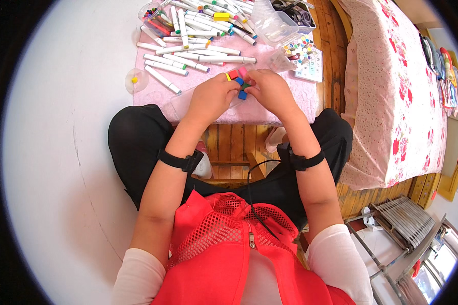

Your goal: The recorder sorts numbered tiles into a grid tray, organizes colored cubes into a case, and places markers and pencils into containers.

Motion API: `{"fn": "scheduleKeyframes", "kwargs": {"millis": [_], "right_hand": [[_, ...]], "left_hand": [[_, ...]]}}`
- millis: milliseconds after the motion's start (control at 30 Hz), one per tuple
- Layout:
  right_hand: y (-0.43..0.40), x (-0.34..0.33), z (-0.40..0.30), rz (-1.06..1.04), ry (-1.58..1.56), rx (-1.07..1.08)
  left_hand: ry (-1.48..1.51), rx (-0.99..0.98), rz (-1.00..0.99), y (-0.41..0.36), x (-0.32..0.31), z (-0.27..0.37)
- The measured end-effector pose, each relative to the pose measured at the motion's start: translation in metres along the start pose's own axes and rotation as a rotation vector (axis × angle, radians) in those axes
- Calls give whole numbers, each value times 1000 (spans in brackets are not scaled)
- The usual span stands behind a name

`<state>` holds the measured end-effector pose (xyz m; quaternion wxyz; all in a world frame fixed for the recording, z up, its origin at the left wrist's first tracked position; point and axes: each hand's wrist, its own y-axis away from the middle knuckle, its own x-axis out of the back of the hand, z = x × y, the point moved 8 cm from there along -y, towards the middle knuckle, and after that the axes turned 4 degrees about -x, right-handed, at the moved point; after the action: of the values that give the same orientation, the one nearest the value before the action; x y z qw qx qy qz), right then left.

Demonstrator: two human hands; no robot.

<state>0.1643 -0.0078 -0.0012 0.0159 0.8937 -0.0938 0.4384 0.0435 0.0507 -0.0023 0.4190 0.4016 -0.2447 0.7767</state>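
Small coloured blocks sit between my two hands over a clear plastic case [181, 103] on the pink cloth. At the far side are a red block [233, 74], a pink block [242, 71] and a partly covered yellow block [228, 77]. A blue block [239, 81] lies in the middle, and another blue block [242, 95] is nearest me. My right hand [271, 90] has its thumb and fingertips around a green block [246, 87]. My left hand [213, 95] curls beside the blocks from the left; its own fingers hide whether it grips one.
Many white markers [213, 28] cover the table's far half, with a yellow block [221, 16] among them. A cup of coloured pens [152, 17], a marker holder [284, 61] and an open clear box [274, 26] stand around them. A wall [68, 95] borders the left.
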Motion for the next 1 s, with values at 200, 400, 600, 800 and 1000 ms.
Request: {"fn": "scheduleKeyframes", "kwargs": {"millis": [200,400,600,800,1000], "right_hand": [[0,1,-1,53,-52,4],[-1,-2,-4,68,43,64],[-2,4,-10,150,14,88],[-3,-4,-14,12,-551,-126],[-5,-8,7,86,-411,-197]], "left_hand": [[-119,-57,43,1,-2,4],[33,73,142,1,10,-5],[238,121,197,0,8,-23],[476,2,136,-1,-7,-9],[450,-35,157,-3,0,8]]}}
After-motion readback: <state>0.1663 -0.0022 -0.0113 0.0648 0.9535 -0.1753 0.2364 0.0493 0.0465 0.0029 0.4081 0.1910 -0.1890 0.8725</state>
